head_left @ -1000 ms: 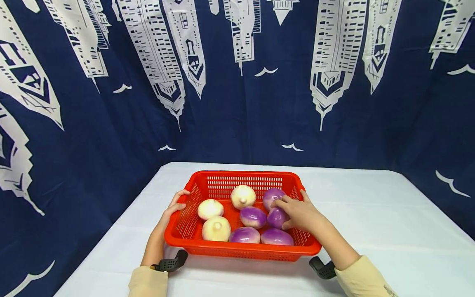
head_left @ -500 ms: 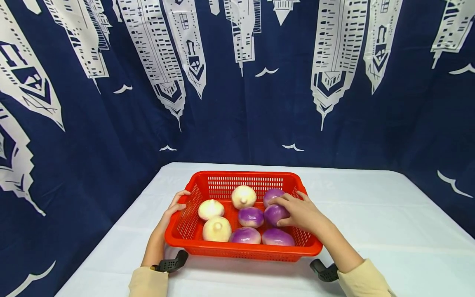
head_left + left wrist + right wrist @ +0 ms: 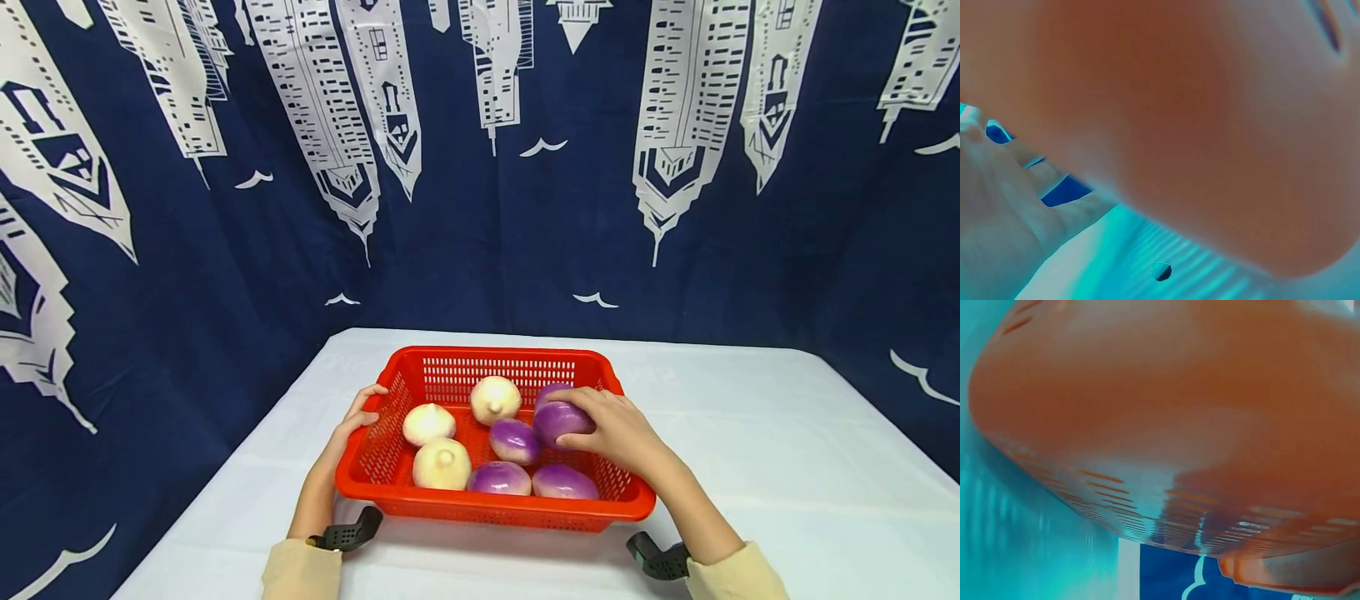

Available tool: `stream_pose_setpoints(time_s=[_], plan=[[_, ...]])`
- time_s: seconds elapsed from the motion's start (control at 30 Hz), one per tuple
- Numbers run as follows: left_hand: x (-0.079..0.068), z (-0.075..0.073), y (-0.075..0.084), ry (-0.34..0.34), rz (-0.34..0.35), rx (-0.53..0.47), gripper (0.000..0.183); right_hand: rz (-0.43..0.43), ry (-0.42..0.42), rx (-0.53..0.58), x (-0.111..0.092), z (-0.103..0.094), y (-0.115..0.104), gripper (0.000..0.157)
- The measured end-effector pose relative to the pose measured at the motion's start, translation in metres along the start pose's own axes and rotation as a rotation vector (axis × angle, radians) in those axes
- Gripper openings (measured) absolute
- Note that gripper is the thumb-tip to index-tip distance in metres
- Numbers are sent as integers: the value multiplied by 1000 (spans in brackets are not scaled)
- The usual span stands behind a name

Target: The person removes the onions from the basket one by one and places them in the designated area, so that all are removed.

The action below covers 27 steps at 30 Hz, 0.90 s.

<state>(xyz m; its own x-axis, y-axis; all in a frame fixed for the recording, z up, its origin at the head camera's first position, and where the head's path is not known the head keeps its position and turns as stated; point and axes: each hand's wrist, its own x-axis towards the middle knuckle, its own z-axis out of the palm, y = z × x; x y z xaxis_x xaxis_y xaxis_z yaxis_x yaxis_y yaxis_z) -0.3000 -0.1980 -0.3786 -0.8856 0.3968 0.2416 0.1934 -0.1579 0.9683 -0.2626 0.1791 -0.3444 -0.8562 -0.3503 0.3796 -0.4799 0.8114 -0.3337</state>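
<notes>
A red plastic basket with slotted walls holds several turnips. My right hand grips a purple turnip in the right part of the basket, thumb on the near side and fingers over the top. Just behind it, another purple turnip is partly covered. My left hand holds the basket's left rim, fingertips over the edge. In the left wrist view the palm of the left hand lies along the basket's outside. Only the basket wall fills the right wrist view; the right hand is hidden there.
Pale turnips, one at the back, one at the left and one in front, lie beside more purple turnips. The basket stands on a white-covered table. A dark blue printed cloth hangs behind.
My right hand has closed on the purple turnip and raised it slightly. The purple turnip beside it shifted a little. My left hand stays on the rim.
</notes>
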Motion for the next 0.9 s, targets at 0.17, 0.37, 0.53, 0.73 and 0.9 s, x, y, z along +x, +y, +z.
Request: stream_pose_setpoints(time_s=[0.17,0.37,0.53,0.73,0.9], plan=[[-1,2,2,9,-26,-3,39,69,10,175,-1,-2,1,55],[-1,3,2,3,-43,-22,40,88,32,305,0,-4,3,61],[0,3,2,6,-37,-21,40,70,60,365,0,-11,5,58],[-2,3,1,-1,-38,-27,40,81,62,409,-4,-23,9,55],[-2,2,0,-12,-31,-31,40,117,43,500,-9,-36,11,58]])
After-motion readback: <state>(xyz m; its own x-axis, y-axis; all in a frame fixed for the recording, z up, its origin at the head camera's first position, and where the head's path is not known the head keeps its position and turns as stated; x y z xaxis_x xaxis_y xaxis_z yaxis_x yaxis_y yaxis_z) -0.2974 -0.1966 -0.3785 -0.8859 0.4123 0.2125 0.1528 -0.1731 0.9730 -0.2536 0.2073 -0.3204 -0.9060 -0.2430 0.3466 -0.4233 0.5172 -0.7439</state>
